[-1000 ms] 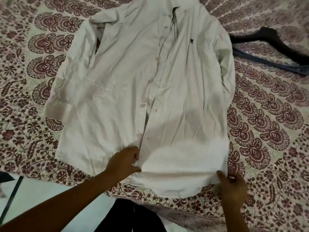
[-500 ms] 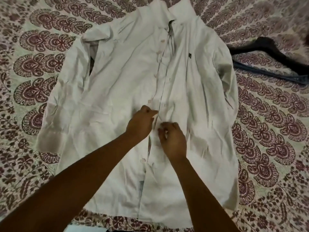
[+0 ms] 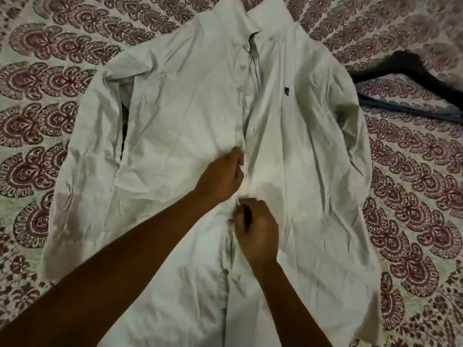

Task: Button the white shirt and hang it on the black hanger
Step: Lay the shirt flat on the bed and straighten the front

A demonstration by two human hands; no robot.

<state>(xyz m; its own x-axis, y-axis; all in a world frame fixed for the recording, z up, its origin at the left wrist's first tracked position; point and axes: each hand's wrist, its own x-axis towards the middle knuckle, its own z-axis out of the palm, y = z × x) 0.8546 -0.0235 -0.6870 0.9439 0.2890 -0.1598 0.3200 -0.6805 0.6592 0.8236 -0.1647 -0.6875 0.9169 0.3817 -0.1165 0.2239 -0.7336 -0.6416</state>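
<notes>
The patterned bedspread fills the view and runs off every edge. On it the white shirt lies front-up and creased, its collar on the far side from you. Its hem is cut off at the bottom edge, and your forearms cover much of the lower front. The sleeve on your left is folded in alongside the body, with a dark gap showing beside it.

To the right of the shirt, the black hanger lies flat on the bedspread. One end is just beside the shirt's shoulder; the other runs out of view at the right edge, and you cannot make out its hook.

Your left hand is curled, knuckles up, pinching the front opening's left edge at mid-chest. Your right hand sits just below and close to it, fingers curled round the opposite edge. What lies between your fingertips is hidden, so you cannot tell whether a button is through its hole.

Above your hands, pale buttons line the opening, which gapes below the collar. A small dark logo marks the chest.
</notes>
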